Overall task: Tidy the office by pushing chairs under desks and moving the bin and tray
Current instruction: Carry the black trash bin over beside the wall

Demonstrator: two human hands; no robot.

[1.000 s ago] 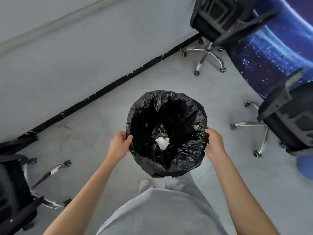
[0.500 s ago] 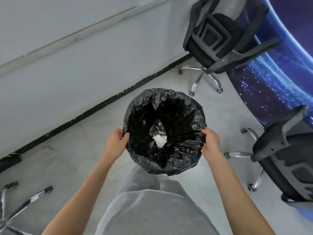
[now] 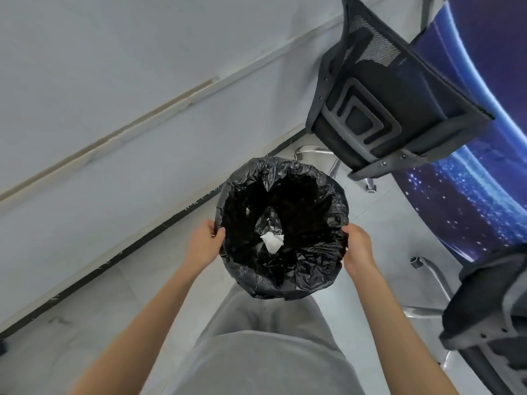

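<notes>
Bin [image 3: 308,283]: round, lined with a crumpled black bag [image 3: 242,178] folded over the rim; held up off the floor in front of the person's body, mouth facing the camera.
Bin contents: a scrap of white paper [image 3: 272,242] lying low inside, near the middle, against the dark liner.
Left hand [image 3: 204,243]: grip closed on the bin's left rim, thumb hooked over the bagged edge and the palm against the outside; the other fingers are hidden behind the bin.
Right hand [image 3: 358,248]: grip closed on the right rim opposite, thumb over the edge, fingers wrapped down the outside.
Arms: both bare forearms reach forward from the bottom of the frame, one on each side of the bin.
Person: grey clothing [image 3: 265,352] fills the bottom centre, just below the bin.
Floor [image 3: 379,229]: pale grey, visible around and beneath the bin.
Wall [image 3: 114,95]: pale grey, running diagonally across the left and top, with a black skirting strip [image 3: 137,246] where it meets the floor; the bin's far rim sits near that strip in the view.
Far chair [image 3: 379,109]: black mesh-backed office chair at upper right, chrome base showing beneath it, just beyond the bin.
Near chair [image 3: 490,315]: a second black chair at the right edge, partly cut off, chrome legs towards the bin.
Panel [image 3: 470,166]: blue, star-speckled printed surface behind both chairs on the right.
</notes>
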